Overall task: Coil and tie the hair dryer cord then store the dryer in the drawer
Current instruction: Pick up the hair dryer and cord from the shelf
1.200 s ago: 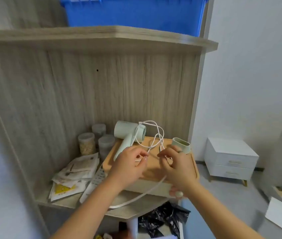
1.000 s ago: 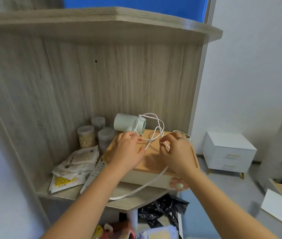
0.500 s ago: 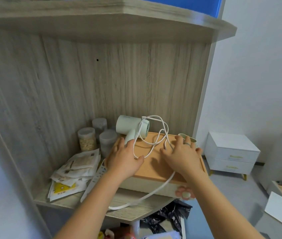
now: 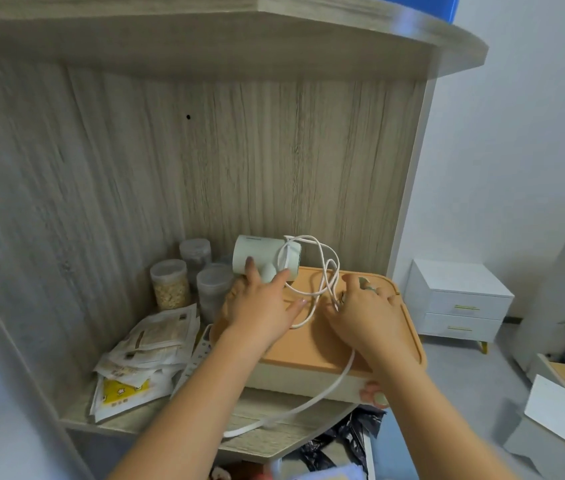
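Observation:
A pale green hair dryer (image 4: 257,252) lies on the orange lid (image 4: 308,348) of a cream drawer box, barrel against the back panel. My left hand (image 4: 260,306) lies over its handle, fingers either side of the handle's end. The white cord (image 4: 326,268) loops loosely from the barrel toward my right hand (image 4: 367,313), whose fingertips close on the strands on the lid. From there the cord runs under my right wrist, over the box front and onto the shelf (image 4: 267,438). The drawer's flower knob (image 4: 376,396) shows below my right wrist; the drawer is closed.
Three clear lidded jars (image 4: 170,284) stand left of the box at the back. Paper sachets (image 4: 142,358) and a white remote (image 4: 198,358) lie on the shelf's left side. A shelf board hangs overhead. A white two-drawer nightstand (image 4: 457,303) stands on the floor at right.
Both hands slid further back over the lid. My left hand now covers the dryer's handle, and my right hand's fingers have curled onto the cord loops. The view has shifted slightly.

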